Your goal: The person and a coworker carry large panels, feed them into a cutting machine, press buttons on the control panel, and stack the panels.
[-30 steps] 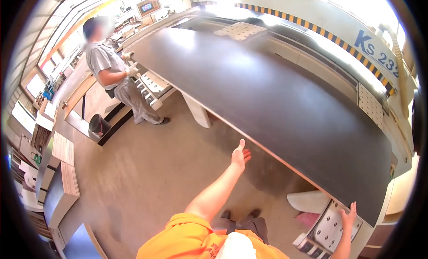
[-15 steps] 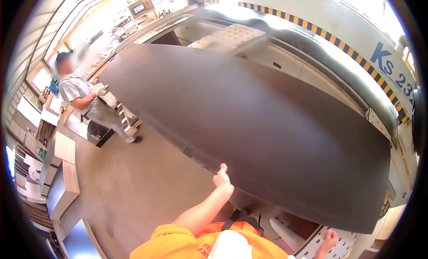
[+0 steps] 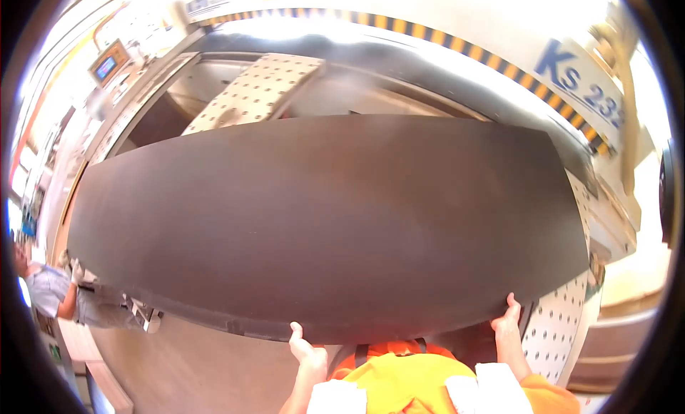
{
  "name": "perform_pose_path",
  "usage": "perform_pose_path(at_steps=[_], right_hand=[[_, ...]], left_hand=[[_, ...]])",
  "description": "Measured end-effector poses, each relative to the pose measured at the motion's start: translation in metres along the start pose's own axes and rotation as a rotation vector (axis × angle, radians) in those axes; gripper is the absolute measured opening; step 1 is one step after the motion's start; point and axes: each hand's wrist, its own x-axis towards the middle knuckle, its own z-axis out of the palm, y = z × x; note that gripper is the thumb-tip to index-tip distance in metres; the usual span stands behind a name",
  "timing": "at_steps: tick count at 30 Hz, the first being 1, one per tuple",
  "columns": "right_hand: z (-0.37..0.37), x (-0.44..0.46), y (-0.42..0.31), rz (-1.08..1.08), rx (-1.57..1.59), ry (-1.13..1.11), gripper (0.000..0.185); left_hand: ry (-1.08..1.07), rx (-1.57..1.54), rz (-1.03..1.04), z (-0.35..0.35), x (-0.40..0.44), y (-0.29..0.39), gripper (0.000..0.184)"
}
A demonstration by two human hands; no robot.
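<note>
A large dark brown panel stretches across the head view. My left hand grips its near edge left of my body, thumb on top and the other fingers hidden underneath. Further right, my right hand holds the same edge near the panel's right end, its thumb also lying over the top. At the far left corner a co-worker's gloved hand touches the panel.
Behind the panel stands a machine beam with a black-and-yellow striped edge. Dotted support tables show beyond the panel and at its right. A screen is at the upper left. Stacked boards lie at the lower left.
The panel now lies more level across the view. My right hand, apart from the panel before, has taken hold of its near edge. The co-worker appears further left and lower.
</note>
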Motion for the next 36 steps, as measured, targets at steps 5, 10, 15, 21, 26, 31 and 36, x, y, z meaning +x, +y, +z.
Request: perform_pose_path(at_steps=[5, 10, 15, 21, 26, 31, 36], right_hand=[[0.072, 0.064, 0.006, 0.067, -0.047, -0.018, 0.046], [0.174, 0.101, 0.014, 0.131, -0.220, -0.175, 0.048], [0.276, 0.188, 0.030, 0.058, -0.435, -0.389, 0.044], [0.453, 0.249, 0.041, 0.150, -0.789, -0.657, 0.043], [0.630, 0.271, 0.058, 0.126, -1.331, -0.550, 0.042], [0.815, 0.295, 0.113, -0.171, -1.722, -0.533, 0.046], [0.981, 0.343, 0.192, -0.203, -1.634, -0.704, 0.042]], left_hand=[[0.222, -0.117, -0.060, 0.087, 0.007, 0.034, 0.039], [0.240, -0.005, 0.095, 0.078, 0.127, 0.016, 0.042], [0.082, 0.508, -0.038, 0.140, 0.136, 0.081, 0.068], [0.097, 0.901, 0.026, 0.213, 0.204, 0.152, 0.064], [0.107, 0.750, 0.121, 0.284, 0.275, 0.170, 0.058], [0.114, 0.674, 0.144, 0.362, 0.352, 0.205, 0.055], [0.000, 0.624, 0.140, 0.426, 0.426, 0.258, 0.051]])
